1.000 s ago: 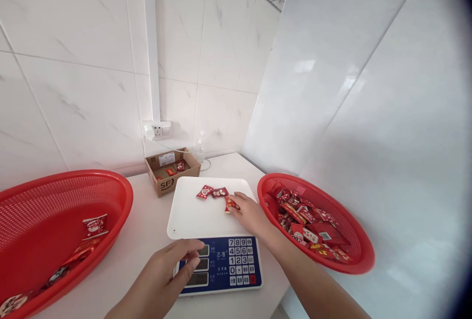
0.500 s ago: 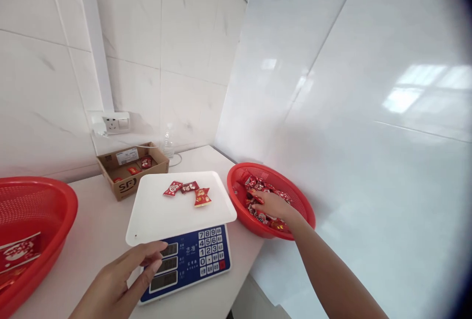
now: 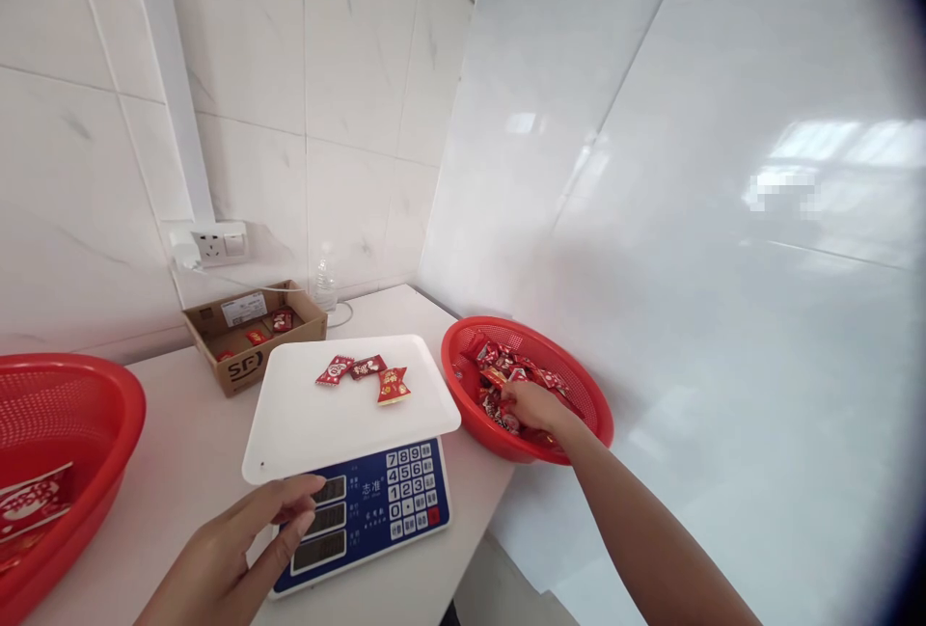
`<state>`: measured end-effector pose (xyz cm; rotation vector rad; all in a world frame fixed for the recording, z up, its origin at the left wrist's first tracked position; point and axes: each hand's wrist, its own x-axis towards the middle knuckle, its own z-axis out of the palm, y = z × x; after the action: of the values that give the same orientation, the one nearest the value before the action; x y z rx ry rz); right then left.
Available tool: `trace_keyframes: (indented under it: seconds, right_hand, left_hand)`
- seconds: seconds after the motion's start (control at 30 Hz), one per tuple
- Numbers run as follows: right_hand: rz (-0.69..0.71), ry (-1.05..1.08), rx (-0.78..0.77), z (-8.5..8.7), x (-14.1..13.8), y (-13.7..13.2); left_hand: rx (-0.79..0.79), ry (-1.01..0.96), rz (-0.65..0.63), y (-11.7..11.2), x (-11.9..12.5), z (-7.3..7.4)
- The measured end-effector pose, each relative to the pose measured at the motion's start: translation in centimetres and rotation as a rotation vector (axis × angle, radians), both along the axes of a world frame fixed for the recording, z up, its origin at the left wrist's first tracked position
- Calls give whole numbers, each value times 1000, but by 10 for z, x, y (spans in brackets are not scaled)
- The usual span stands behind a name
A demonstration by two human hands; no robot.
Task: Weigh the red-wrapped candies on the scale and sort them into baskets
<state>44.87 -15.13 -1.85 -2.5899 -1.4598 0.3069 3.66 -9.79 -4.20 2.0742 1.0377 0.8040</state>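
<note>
An electronic scale with a blue keypad and a white weighing tray stands on the white counter. Three red-wrapped candies lie on the tray. My right hand reaches into the red mesh basket on the right, fingers curled round a red candy from the heap. My left hand rests at the scale's front left corner, fingers loosely curled and touching beside the display, holding nothing.
A second, larger red basket with a few candy packets sits at the left. A small cardboard box with candies, a plastic bottle and a wall socket are at the back. Tiled walls close the corner.
My right hand left the third candy on the tray, moved right into the basket and closed on a candy. The view swung to the right. My left hand stayed at the scale.
</note>
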Motion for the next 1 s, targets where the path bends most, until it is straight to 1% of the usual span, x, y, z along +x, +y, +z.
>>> trace_keyframes:
  seconds: [0.1,0.23,0.33,0.43,0.53,0.63,0.77,1.0]
  right_hand:
    - [-28,3,52,7,-1,2]
    - [-49,1,139,15,0,5]
    - [-40,17,133,18,-1,5]
    - [-8,43,83,18,-1,3]
    - [30,68,14,13,1,3]
    - [48,69,-42,5,5,7]
    - [65,42,-59,-5,12,18]
    - [185,95,-167,-17,21,36]
  left_hand:
    - [38,-3,-1,0,0,4]
    - [55,5,-4,0,0,5]
    - [55,8,-5,0,0,5]
    - [59,9,-4,-1,0,5]
    - [45,8,1,-1,0,5]
    - [25,6,1,-1,1,5]
    - [47,11,-11,-1,1,5]
    - [78,44,-15,1,0,5]
